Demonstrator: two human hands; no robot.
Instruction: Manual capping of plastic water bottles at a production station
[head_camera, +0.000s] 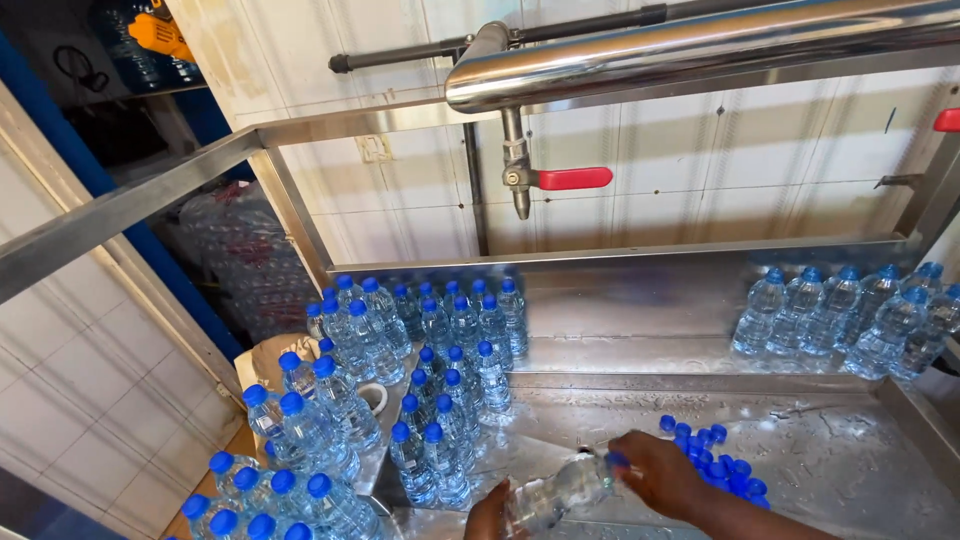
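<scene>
A clear plastic water bottle (555, 494) lies tilted in my hands low in the view, over the wet steel basin (860, 470). My left hand (487, 515) grips its lower body, only partly visible at the bottom edge. Fingers of my right hand (662, 475) are closed around a blue cap (616, 460) at the bottle's neck. A heap of loose blue caps (715, 455) lies on the steel just right of my right hand.
Several capped bottles (440, 350) stand clustered on the left of the counter, more (845, 310) at the right rear. A tap with a red lever (570, 178) hangs from a steel pipe (700, 45) above. Wrapped bottle packs (245, 260) sit behind the frame at left.
</scene>
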